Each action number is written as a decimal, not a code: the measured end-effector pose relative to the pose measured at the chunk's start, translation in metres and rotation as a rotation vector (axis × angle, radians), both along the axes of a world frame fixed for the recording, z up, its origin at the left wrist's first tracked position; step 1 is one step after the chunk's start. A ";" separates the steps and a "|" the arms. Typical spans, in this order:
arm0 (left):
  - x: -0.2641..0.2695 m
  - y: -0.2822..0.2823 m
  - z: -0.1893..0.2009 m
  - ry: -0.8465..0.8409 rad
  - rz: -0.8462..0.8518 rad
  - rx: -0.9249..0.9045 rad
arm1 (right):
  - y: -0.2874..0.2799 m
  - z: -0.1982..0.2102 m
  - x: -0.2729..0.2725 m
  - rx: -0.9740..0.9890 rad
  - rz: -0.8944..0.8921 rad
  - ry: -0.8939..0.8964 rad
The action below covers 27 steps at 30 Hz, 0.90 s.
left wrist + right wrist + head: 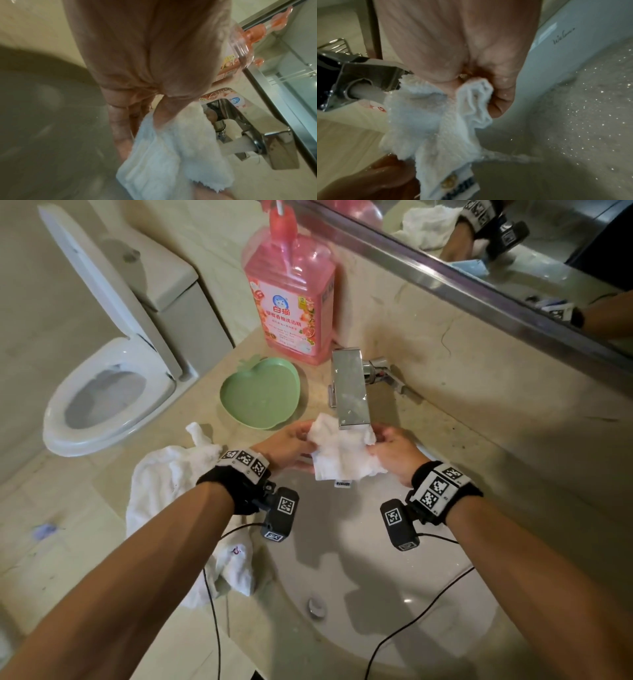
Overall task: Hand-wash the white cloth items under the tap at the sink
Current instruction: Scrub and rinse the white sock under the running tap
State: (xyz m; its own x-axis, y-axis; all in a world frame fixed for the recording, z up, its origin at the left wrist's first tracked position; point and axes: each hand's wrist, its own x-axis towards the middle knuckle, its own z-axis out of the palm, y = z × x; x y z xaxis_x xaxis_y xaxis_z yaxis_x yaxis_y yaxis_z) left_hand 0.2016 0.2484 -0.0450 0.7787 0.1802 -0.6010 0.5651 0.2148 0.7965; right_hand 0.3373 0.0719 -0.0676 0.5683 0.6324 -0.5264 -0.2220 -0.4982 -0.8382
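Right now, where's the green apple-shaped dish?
Head view: the green dish sits on the counter left of the tap, just in front of the pink detergent bottle and beyond the left hand.

The head camera looks steeply down from above onto the round beige stone basin and the square chrome tap. Each wrist camera looks along its palm from very close, and both share that tap's underside and the crumpled white terry cloth.
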 end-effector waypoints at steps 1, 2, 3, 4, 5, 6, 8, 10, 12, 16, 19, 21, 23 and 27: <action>-0.001 0.001 0.003 0.005 -0.001 -0.032 | 0.001 -0.001 0.000 -0.003 -0.002 0.016; -0.001 0.001 0.004 0.021 0.002 -0.055 | 0.001 -0.002 0.001 -0.007 -0.001 0.027; 0.000 0.000 0.005 0.043 0.023 -0.081 | 0.001 -0.003 0.001 -0.007 0.006 0.035; 0.000 -0.001 0.005 0.066 0.046 -0.076 | 0.000 -0.004 0.000 -0.004 0.012 0.043; 0.002 -0.002 0.006 0.080 0.065 -0.058 | -0.001 -0.004 0.000 -0.001 0.024 0.040; 0.004 -0.002 0.004 0.081 0.038 0.015 | -0.001 -0.004 -0.001 -0.006 0.026 0.036; 0.006 -0.001 -0.001 0.046 -0.094 0.228 | -0.004 -0.003 -0.001 -0.035 -0.015 0.045; 0.008 0.001 -0.003 0.021 -0.220 0.377 | -0.007 -0.001 0.000 -0.042 -0.095 0.128; 0.008 0.003 -0.004 0.004 -0.268 0.453 | -0.010 0.003 0.001 0.007 -0.108 0.211; 0.006 0.003 -0.001 -0.075 -0.252 0.604 | -0.008 0.013 0.000 0.000 0.097 0.055; 0.002 0.006 -0.002 -0.091 -0.243 0.682 | -0.001 0.015 0.001 -0.102 0.206 -0.145; 0.002 0.007 0.000 -0.045 -0.273 0.616 | 0.002 0.018 0.000 -0.128 0.238 -0.278; 0.007 0.004 0.001 0.038 -0.330 0.517 | 0.004 0.020 -0.004 -0.077 0.209 -0.314; 0.025 -0.012 -0.002 0.174 -0.473 0.475 | 0.006 0.022 -0.012 0.039 0.130 -0.328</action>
State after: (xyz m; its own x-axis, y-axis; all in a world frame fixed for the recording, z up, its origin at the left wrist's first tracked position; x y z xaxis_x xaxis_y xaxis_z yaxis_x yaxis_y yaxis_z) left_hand 0.2263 0.2360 -0.0469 0.7377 0.1196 -0.6644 0.6403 -0.4360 0.6324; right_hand 0.3251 0.0776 -0.0461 0.6168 0.7263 -0.3035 0.1248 -0.4709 -0.8733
